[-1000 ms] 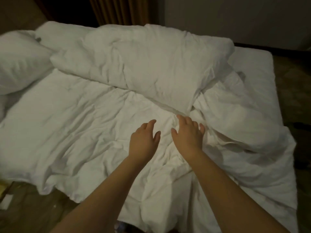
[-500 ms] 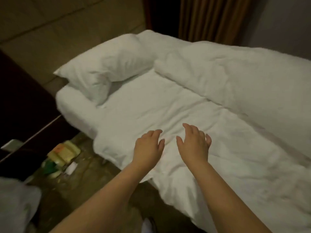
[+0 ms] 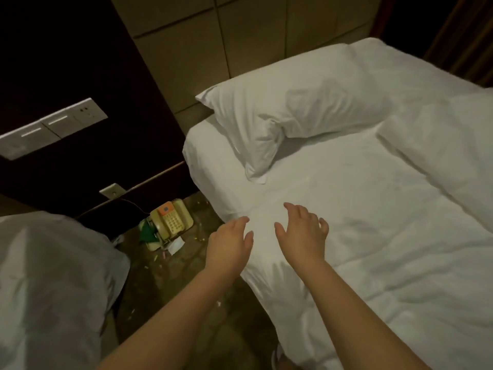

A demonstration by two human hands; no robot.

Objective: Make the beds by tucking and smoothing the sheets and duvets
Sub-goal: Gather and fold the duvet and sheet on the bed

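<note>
Duvet [image 3: 386, 236]: top edge just ahead, running away rightward. Right hand [image 3: 302, 235] over it, left hand [image 3: 229, 245] at its corner; both released.

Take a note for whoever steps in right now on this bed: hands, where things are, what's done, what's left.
Both hands open and empty: left hand, right hand, over the near edge of the duvet.
It lies spread, wrinkled on the near side, far part folded back on itself.
At the head, pillow on the sheet.
Done: rough spread. To do: unfold, smooth, tuck.
State of the other bed, lower left, unclear.
</note>
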